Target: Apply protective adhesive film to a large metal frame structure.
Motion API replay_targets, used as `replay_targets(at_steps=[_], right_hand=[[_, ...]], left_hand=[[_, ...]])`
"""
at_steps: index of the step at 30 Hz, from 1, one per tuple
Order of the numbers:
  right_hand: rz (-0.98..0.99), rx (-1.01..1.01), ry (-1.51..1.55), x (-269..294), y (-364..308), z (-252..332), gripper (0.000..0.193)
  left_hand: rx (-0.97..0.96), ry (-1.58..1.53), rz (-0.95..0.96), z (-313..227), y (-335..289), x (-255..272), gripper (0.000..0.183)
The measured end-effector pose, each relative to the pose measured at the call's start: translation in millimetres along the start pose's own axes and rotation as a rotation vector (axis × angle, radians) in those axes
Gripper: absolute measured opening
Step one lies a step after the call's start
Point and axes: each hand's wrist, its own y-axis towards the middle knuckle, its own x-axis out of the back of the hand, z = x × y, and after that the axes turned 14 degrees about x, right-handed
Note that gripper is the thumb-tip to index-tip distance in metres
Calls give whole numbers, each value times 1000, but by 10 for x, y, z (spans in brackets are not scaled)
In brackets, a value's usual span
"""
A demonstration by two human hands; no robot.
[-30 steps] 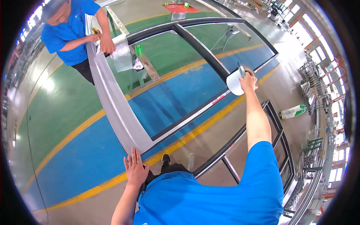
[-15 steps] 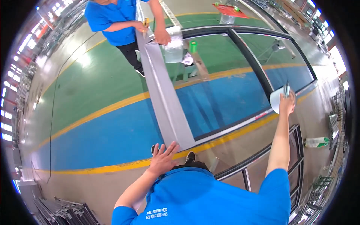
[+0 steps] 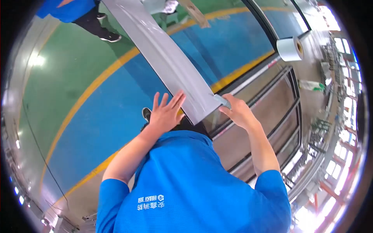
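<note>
A wide silvery-grey film strip lies with shallow creases along the near-left bar of a large dark window frame. My left hand is open, its spread fingertips at the strip's left edge near the close end. At the opposite edge, by the strip's near right corner, my right hand is closed around a small grey utility knife. The knife's tip points toward the film; whether it touches is too small to tell. A white roll of tape rests on the frame's near bar, farther right.
Another person in a blue shirt stands at the far left, beside the strip's far end. A second dark frame lies low at my right. A green-and-white package is beyond it. A cable runs across the floor at left.
My right hand has left the tape roll on the frame and come left with the knife to the strip's near corner. My left hand stays at the strip's edge. The view has shifted.
</note>
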Motion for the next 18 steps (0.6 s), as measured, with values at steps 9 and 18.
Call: replay_targets(at_steps=[9,18], right_hand=[[227,382,-369,60,46,47,33],[257,532,-467,-4,284,-80,25]], left_hand=[[96,-54,47,-105,66,-1,77],[181,-105,30,-204,110,-27,71]])
